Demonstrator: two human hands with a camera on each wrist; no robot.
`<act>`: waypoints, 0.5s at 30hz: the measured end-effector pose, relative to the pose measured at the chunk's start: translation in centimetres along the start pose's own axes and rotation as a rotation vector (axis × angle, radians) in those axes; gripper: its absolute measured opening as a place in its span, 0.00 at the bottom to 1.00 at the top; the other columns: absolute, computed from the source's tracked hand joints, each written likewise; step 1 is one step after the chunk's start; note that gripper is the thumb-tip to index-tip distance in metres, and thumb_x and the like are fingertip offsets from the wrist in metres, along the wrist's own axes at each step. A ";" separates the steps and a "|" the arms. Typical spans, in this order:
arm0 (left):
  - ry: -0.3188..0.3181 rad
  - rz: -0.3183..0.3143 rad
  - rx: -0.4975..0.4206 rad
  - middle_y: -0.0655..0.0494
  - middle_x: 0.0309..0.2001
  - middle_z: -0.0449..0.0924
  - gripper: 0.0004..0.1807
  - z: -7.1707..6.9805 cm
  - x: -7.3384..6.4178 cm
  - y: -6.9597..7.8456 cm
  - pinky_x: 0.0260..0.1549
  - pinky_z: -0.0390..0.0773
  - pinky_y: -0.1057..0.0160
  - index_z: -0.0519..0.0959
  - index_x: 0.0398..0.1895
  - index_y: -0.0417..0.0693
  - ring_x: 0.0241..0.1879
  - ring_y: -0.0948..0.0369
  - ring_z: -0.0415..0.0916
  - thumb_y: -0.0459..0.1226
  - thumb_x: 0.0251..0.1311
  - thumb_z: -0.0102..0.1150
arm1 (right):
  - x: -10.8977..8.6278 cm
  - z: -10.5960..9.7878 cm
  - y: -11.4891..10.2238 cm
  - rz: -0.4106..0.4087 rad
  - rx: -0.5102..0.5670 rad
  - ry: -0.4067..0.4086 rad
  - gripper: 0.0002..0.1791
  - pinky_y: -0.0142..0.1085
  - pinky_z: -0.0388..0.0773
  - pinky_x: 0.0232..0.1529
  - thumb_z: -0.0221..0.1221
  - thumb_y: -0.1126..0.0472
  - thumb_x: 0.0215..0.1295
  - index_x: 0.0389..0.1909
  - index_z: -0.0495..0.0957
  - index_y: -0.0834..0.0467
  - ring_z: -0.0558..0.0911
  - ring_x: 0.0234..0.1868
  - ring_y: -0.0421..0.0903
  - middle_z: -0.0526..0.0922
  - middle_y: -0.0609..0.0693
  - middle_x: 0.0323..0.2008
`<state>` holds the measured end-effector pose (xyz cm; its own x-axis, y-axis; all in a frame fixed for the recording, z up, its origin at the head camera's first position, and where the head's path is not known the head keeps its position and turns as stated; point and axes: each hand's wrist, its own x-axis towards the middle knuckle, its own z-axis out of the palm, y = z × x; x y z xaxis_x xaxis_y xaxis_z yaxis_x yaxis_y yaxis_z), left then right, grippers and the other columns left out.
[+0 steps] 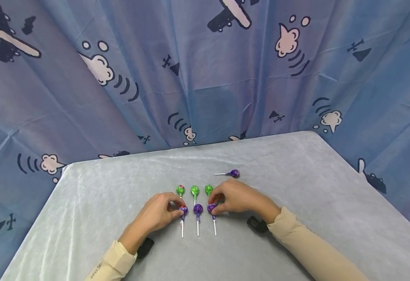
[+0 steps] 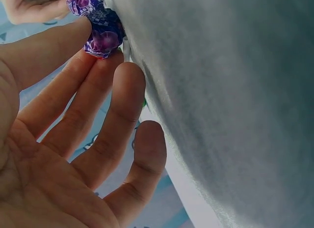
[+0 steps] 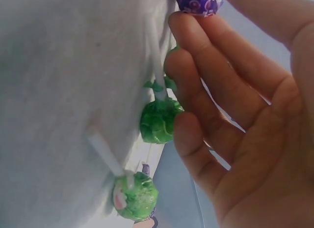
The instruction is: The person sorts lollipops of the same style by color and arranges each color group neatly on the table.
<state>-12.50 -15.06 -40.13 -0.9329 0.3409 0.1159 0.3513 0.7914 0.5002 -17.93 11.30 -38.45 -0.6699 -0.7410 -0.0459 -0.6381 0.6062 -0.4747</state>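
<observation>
My left hand (image 1: 158,210) pinches the head of the left purple-wrapped lollipop (image 2: 104,39) between thumb and fingertips; its white stick points toward me. At the other end of this front row, my right hand (image 1: 241,196) pinches the right purple lollipop (image 3: 199,2) by its head. Between the hands lies the middle purple lollipop (image 1: 198,209), which neither hand grips. Just behind is a row of three green-wrapped lollipops: left (image 1: 180,190), middle (image 1: 195,190) and right (image 1: 209,189). The right green one's stick is hidden by my right hand in the head view.
Farther back, another purple lollipop (image 1: 234,173) lies sideways, its stick pointing left. Everything rests on a table with a pale grey cloth (image 1: 113,183). A blue patterned curtain (image 1: 212,105) hangs behind and beside the table.
</observation>
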 end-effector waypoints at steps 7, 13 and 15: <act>-0.007 -0.009 0.008 0.64 0.34 0.85 0.07 0.0 0.1 0.0 0.29 0.70 0.69 0.87 0.35 0.55 0.27 0.71 0.71 0.37 0.52 0.73 | 0.0 0.1 0.2 0.028 0.021 -0.005 0.13 0.28 0.77 0.41 0.73 0.50 0.54 0.39 0.87 0.49 0.82 0.36 0.34 0.86 0.36 0.32; 0.002 -0.002 0.007 0.63 0.34 0.85 0.07 0.0 0.1 0.1 0.29 0.70 0.69 0.87 0.35 0.55 0.27 0.70 0.72 0.37 0.52 0.73 | 0.0 -0.3 0.2 0.064 0.028 -0.005 0.14 0.30 0.77 0.42 0.73 0.50 0.54 0.42 0.87 0.49 0.82 0.37 0.34 0.86 0.36 0.34; -0.001 -0.006 0.006 0.63 0.34 0.85 0.07 0.0 0.1 0.1 0.30 0.70 0.69 0.87 0.35 0.55 0.28 0.69 0.72 0.37 0.52 0.73 | 0.0 -0.5 0.2 0.072 0.030 -0.008 0.14 0.31 0.77 0.42 0.73 0.50 0.55 0.42 0.87 0.48 0.82 0.38 0.35 0.86 0.37 0.34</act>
<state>-12.55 -14.97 -40.08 -0.9348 0.3368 0.1126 0.3466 0.7963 0.4957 -18.18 11.56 -38.10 -0.7101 -0.6986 -0.0880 -0.5771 0.6490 -0.4957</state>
